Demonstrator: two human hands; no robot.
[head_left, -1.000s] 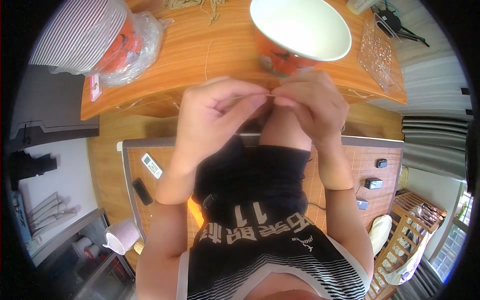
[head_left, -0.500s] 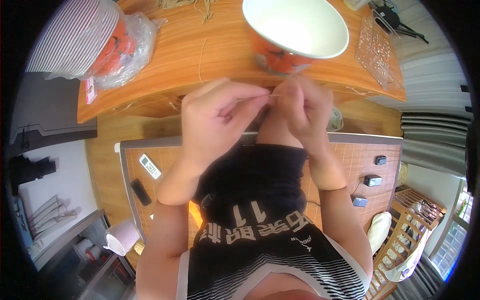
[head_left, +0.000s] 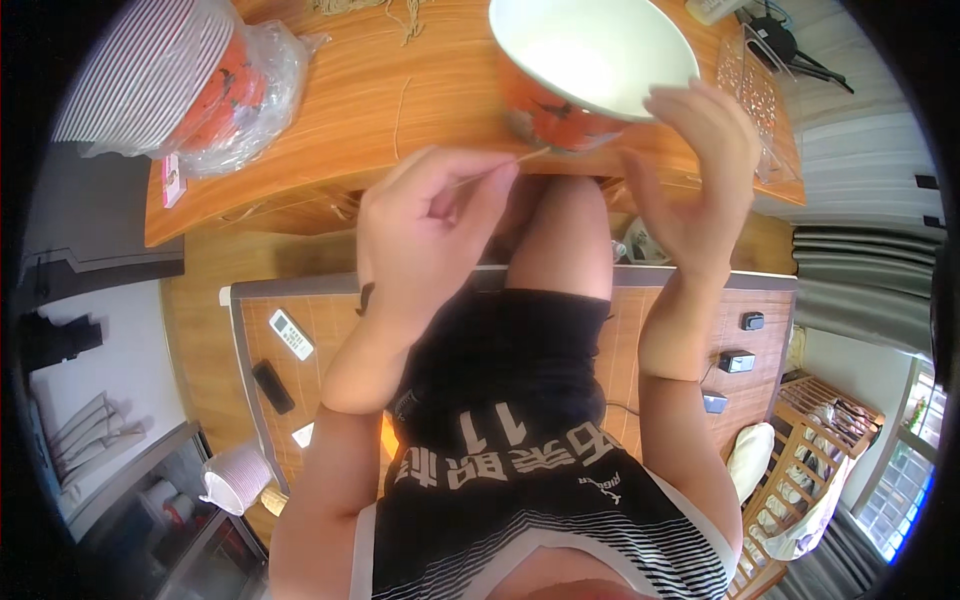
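Observation:
My left hand (head_left: 428, 222) pinches a thin tan string (head_left: 534, 155) between thumb and fingertips, in front of the table's edge. The string's short end sticks out toward a large paper bucket (head_left: 565, 118), which is white inside and orange-red outside. By that bucket's right side, my right hand (head_left: 708, 165) is open and slightly blurred, its fingers spread near the rim and nothing seen in it. Another piece of string (head_left: 402, 115) lies on the wooden table (head_left: 350, 95), with a bundle of tan string (head_left: 408, 18) at the far edge.
A stack of nested buckets (head_left: 215, 95) in clear plastic wrap stands at the table's left. On the right is a clear acrylic rack (head_left: 755, 105). Beside my lap, a white remote (head_left: 291, 334) and a black phone (head_left: 273, 387) lie on the mat-covered surface.
My right hand has let go of the string, opened and moved right and up toward the bucket's rim. My left hand still pinches the string and has shifted slightly left.

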